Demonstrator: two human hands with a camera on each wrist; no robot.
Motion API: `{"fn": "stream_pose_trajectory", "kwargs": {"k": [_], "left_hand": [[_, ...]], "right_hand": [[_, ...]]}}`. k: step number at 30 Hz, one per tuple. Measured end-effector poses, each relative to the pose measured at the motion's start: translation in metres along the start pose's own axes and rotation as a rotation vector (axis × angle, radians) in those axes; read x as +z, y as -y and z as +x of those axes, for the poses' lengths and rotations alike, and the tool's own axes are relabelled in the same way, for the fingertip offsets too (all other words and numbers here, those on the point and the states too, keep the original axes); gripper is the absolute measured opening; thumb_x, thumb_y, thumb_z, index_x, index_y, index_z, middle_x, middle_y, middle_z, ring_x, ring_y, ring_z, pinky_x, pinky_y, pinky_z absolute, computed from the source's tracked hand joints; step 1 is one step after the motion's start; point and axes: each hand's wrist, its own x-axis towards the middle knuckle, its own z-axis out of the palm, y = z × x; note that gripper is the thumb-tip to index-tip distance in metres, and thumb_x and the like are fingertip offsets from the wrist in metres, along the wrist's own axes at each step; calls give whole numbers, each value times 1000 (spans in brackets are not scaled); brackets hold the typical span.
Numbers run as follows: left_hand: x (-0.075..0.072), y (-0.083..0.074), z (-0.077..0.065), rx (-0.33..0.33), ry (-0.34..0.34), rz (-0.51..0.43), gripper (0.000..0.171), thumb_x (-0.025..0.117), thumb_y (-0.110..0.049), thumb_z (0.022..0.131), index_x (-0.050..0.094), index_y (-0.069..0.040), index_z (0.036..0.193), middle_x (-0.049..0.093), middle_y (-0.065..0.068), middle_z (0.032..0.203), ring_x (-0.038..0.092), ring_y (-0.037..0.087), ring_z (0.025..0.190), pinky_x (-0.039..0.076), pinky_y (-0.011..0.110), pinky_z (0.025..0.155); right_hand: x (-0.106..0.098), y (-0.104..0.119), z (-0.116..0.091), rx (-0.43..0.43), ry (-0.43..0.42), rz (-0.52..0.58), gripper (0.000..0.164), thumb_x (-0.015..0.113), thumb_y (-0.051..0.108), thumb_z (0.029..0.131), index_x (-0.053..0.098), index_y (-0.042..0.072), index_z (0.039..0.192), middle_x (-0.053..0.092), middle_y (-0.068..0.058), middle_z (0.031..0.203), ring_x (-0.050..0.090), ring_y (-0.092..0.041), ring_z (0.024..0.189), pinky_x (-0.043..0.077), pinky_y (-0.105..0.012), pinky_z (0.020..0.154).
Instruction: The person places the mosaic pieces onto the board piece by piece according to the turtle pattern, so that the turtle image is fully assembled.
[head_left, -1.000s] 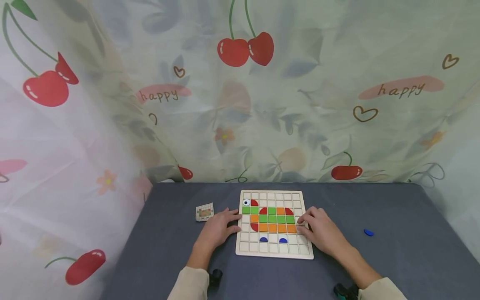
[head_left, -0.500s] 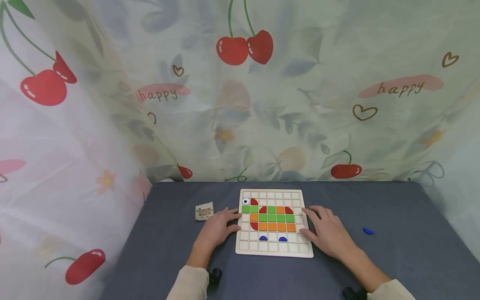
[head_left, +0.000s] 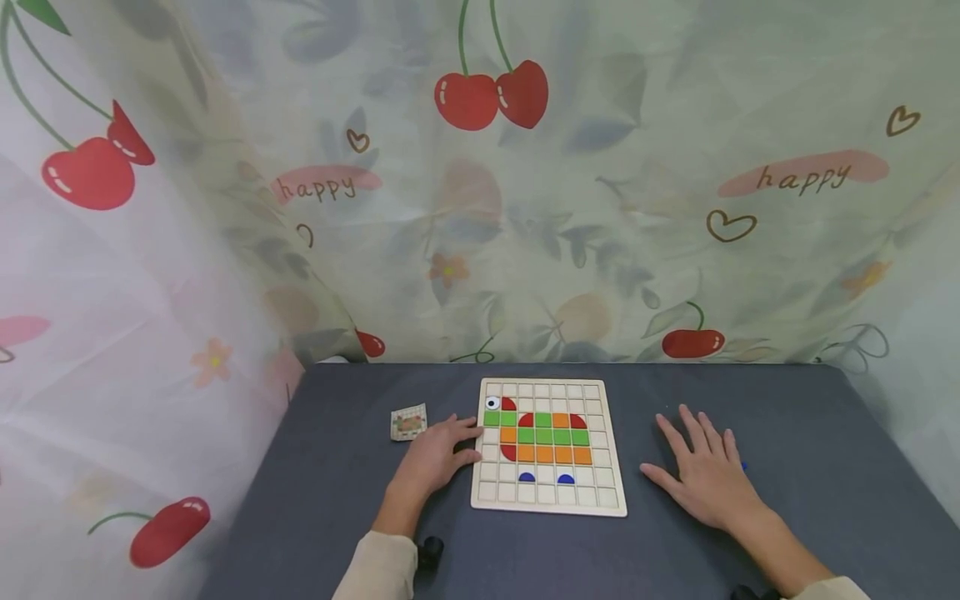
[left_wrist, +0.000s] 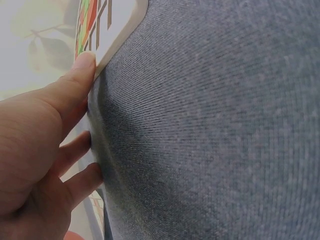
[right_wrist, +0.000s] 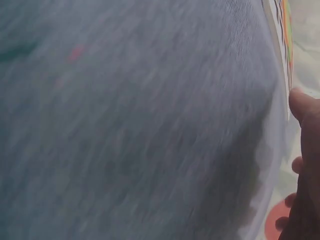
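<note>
A square wooden grid board (head_left: 537,495) lies on the table, its cells partly filled with green, orange and red tiles (head_left: 552,437), two blue half-round pieces (head_left: 566,479) and an eye tile (head_left: 492,403). My left hand (head_left: 435,454) touches the board's left edge; in the left wrist view its thumb (left_wrist: 80,75) rests on the rim. To the right of the board, apart from it, my right hand (head_left: 708,479) has its fingers spread and holds nothing. Just beside that hand a loose blue piece (head_left: 744,466) shows, mostly hidden behind the fingers.
A small printed pattern card (head_left: 408,423) lies left of the board, close to my left hand. Dark grey cloth covers the table (head_left: 360,392). A cherry-print curtain (head_left: 525,250) hangs behind the table and along its left side.
My right hand has left the board's right edge and moved right, its fingers spreading, and it now covers most of the loose blue piece. The left hand and the board have stayed put.
</note>
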Motion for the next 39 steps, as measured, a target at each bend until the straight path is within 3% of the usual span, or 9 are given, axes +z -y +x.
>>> {"fn": "stream_pose_trajectory", "kwargs": {"k": [11, 17, 21, 25, 31, 35, 39], "left_hand": [[-1, 3, -1, 7, -13, 8, 51, 74, -38, 91, 64, -27, 141, 55, -4, 154, 41, 28, 152, 39, 56, 120], [0, 5, 0, 4, -13, 11, 52, 74, -39, 91, 64, -27, 141, 54, -5, 154, 40, 28, 152, 39, 56, 121], [1, 5, 1, 2, -12, 7, 52, 74, -39, 91, 64, -28, 141, 54, -5, 154, 40, 28, 152, 38, 56, 121], [1, 4, 1, 4, -15, 3, 52, 74, -39, 92, 64, -27, 141, 55, -5, 154, 40, 28, 152, 38, 56, 121], [1, 2, 0, 12, -15, -1, 50, 74, -39, 92, 65, -27, 140, 55, -5, 153, 40, 28, 152, 38, 57, 121], [1, 1, 0, 3, -14, -5, 51, 74, -39, 92, 65, -27, 140, 55, -5, 153, 40, 28, 152, 38, 57, 121], [0, 0, 0, -5, -13, -4, 51, 74, -39, 92, 65, -28, 140, 55, -5, 154, 40, 28, 152, 38, 56, 121]], "right_hand": [[-9, -40, -16, 56, 19, 47, 91, 54, 67, 97, 31, 5, 159, 23, -37, 160, 23, -61, 144, 17, -82, 109], [-13, -60, -21, 98, 61, 93, 93, 52, 65, 99, 25, 0, 160, 18, -42, 159, 25, -67, 137, 29, -83, 99], [-18, -69, -25, 102, 72, 130, 88, 54, 60, 100, 30, -4, 157, 21, -44, 155, 28, -69, 130, 33, -82, 93], [-18, -75, -27, 69, -3, 119, 71, 64, 46, 99, 47, -5, 146, 37, -42, 143, 40, -64, 120, 39, -75, 87], [-13, -81, -28, 18, -177, 66, 33, 76, 22, 92, 71, 2, 118, 60, -25, 109, 54, -41, 90, 42, -51, 70], [-9, -83, -28, -43, -276, 51, 15, 81, 9, 84, 75, 7, 97, 64, -13, 93, 53, -30, 82, 37, -41, 69], [-9, -84, -26, -77, -301, 71, 14, 83, 2, 80, 72, 10, 86, 64, -9, 87, 56, -30, 81, 38, -43, 74]]}}
